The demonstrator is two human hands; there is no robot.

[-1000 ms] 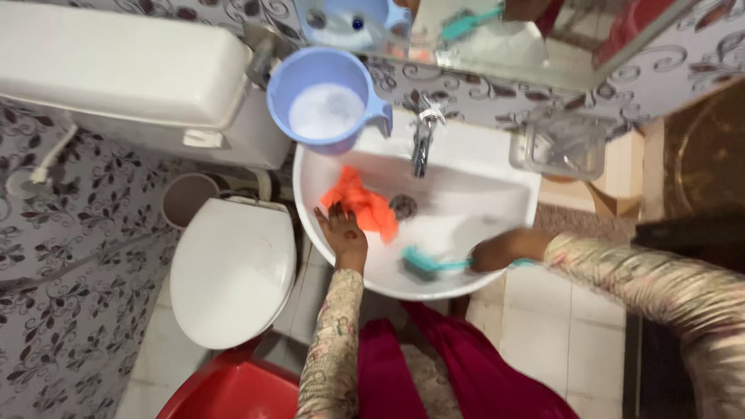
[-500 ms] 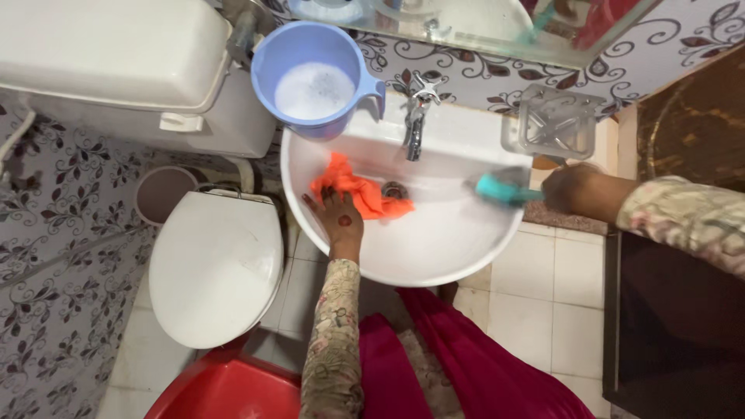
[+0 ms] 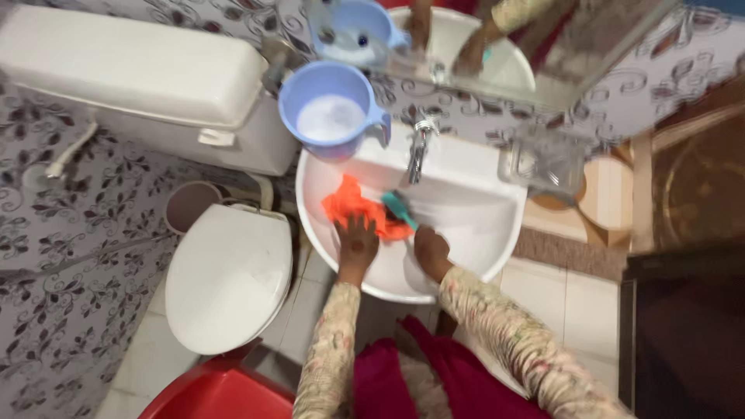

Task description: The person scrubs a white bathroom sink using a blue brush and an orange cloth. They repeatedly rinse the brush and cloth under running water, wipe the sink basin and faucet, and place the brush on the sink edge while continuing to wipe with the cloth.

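Note:
A white wash basin is below me. My left hand presses flat on an orange cloth lying in the basin's left part. Beside it, my right hand grips the handle of a teal scrub brush, whose head sits in the middle of the basin next to the cloth, below the metal tap. The frame is blurred by motion.
A lilac jug with foamy water stands on the basin's back left corner. A white toilet and its cistern are to the left, a red tub at the bottom, a clear soap dish at right, a mirror above.
My right hand has carried the brush from the basin's right rim to the middle, next to the cloth. My left hand stayed on the cloth. The view shifted.

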